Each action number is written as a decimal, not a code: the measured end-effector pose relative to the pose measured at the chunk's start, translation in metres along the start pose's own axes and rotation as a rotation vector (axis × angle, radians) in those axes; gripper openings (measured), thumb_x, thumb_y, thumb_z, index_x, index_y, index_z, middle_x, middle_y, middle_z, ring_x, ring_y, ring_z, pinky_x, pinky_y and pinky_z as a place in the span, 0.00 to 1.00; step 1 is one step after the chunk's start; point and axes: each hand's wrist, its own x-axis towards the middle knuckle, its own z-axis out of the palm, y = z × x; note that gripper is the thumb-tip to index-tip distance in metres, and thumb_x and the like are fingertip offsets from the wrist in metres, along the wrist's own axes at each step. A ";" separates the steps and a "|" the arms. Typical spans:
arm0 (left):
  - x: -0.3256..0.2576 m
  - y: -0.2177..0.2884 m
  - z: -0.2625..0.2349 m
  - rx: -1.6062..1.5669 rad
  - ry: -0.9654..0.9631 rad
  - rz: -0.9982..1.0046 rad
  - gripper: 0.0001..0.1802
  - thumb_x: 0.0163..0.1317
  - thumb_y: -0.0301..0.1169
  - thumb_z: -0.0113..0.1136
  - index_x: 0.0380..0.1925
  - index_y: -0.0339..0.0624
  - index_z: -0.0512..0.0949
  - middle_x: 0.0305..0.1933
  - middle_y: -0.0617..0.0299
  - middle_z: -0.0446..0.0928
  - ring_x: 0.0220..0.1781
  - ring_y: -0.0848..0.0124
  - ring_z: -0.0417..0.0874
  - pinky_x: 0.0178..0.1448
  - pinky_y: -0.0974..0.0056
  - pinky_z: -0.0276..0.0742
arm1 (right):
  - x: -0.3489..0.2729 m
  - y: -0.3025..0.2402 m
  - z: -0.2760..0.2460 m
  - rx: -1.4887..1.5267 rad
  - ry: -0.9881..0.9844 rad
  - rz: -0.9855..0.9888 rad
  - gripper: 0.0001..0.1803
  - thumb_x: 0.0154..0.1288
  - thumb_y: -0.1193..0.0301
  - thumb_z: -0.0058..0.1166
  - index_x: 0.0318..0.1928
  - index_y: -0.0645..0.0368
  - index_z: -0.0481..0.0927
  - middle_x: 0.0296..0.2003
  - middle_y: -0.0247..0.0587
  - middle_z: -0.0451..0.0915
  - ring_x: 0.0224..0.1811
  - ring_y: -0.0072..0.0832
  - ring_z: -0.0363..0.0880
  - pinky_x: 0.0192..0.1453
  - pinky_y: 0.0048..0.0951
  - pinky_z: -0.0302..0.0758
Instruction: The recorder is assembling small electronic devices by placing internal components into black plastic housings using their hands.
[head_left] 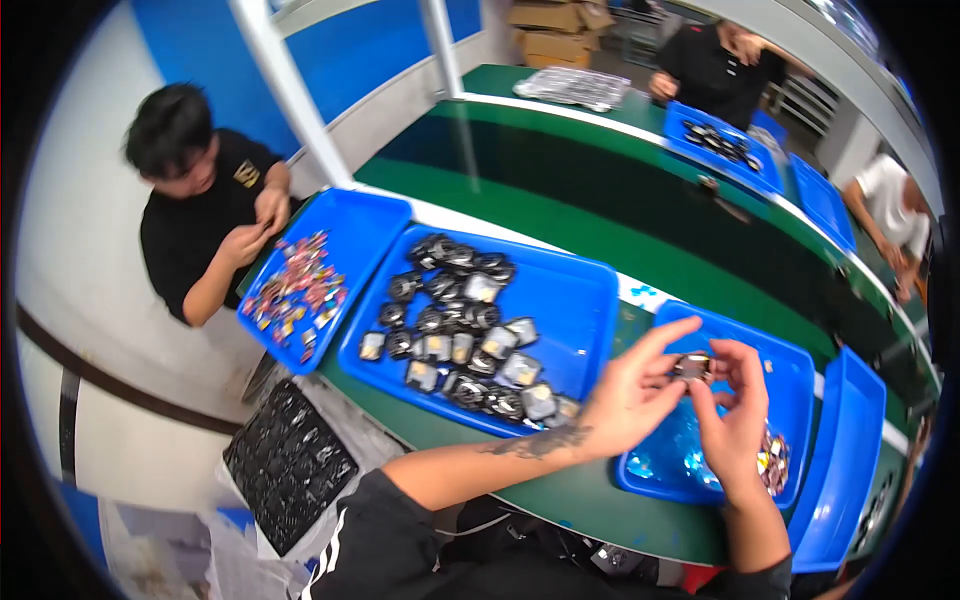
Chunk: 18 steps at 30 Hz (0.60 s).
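Note:
Both my hands meet over a blue tray (797,370) at the right. My left hand (640,385) pinches one side of a small dark square piece (692,366) with a shiny face; its exact kind is not clear. Thumb and fingers of my right hand (735,415) close on the other side of it. Beneath them in the tray lie crumpled blue films (700,462) and a heap of small shiny parts (772,462). Left of my hands, a larger blue tray (585,340) holds many black watch-like pieces (440,315), some with pale square faces.
Another blue tray (375,215) with small colourful parts (300,285) stands at the left, before a co-worker (195,200). A narrow blue tray (845,450) is at the right. Beyond the green belt (560,180), more people sit by trays. A black moulded tray (288,465) lies lower left.

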 end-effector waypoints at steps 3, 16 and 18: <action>-0.004 -0.005 0.000 0.200 0.125 0.088 0.32 0.63 0.20 0.55 0.66 0.44 0.59 0.54 0.49 0.77 0.55 0.64 0.80 0.56 0.65 0.78 | 0.005 -0.011 0.008 -0.080 -0.056 -0.158 0.24 0.57 0.86 0.55 0.55 0.62 0.71 0.40 0.40 0.77 0.42 0.24 0.78 0.34 0.19 0.77; -0.030 0.031 -0.129 1.992 0.101 0.313 0.20 0.45 0.37 0.72 0.29 0.37 0.73 0.57 0.40 0.72 0.62 0.49 0.67 0.58 0.50 0.68 | 0.187 0.175 -0.033 -0.399 -0.106 0.422 0.33 0.39 0.65 0.76 0.48 0.62 0.78 0.47 0.51 0.79 0.51 0.41 0.78 0.55 0.34 0.74; -0.029 0.034 -0.128 1.923 0.166 0.218 0.20 0.46 0.35 0.71 0.33 0.40 0.72 0.55 0.44 0.74 0.64 0.51 0.66 0.59 0.50 0.67 | 0.182 0.161 -0.038 -0.600 -0.055 0.263 0.33 0.40 0.65 0.75 0.49 0.63 0.77 0.46 0.51 0.79 0.51 0.40 0.78 0.54 0.35 0.75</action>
